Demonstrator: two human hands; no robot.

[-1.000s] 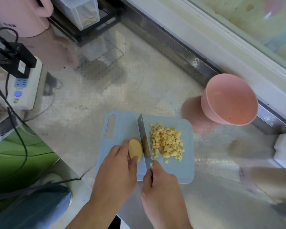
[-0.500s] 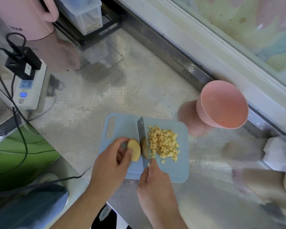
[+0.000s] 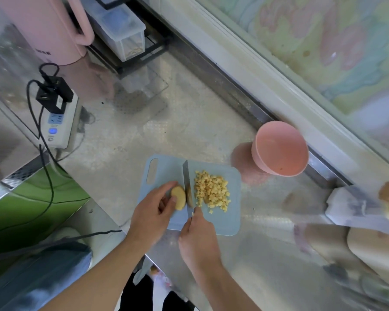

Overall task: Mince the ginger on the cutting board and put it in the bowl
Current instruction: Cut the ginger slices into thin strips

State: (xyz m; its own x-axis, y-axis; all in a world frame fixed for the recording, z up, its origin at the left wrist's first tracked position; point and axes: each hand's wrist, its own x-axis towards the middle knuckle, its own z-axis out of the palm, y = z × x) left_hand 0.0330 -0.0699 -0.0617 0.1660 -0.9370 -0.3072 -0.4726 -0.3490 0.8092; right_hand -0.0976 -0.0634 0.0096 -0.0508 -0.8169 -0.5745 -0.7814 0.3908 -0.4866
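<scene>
A light blue cutting board (image 3: 231, 223) lies on the steel counter. On it sits a whole ginger piece (image 3: 179, 197), which my left hand (image 3: 154, 212) pinches between thumb and fingers. My right hand (image 3: 199, 236) grips the handle of a knife (image 3: 186, 178), whose blade stands edge-down on the board just right of the ginger. A thin slice leans against the blade's right side. A pile of diced ginger (image 3: 211, 190) lies to the right of the blade. The pink bowl (image 3: 281, 151) stands tilted beyond the board's right corner; inside it looks empty.
A power strip (image 3: 58, 124) with black plugs and cables lies at the left. A pink jug (image 3: 45, 30) and a clear container (image 3: 119, 30) on a black rack stand at the back. Pale objects lie at the right edge. The counter's front edge runs under my forearms.
My left hand has slid back off the ginger and now pinches it from the left. The knife stays upright beside it. The camera has shifted slightly.
</scene>
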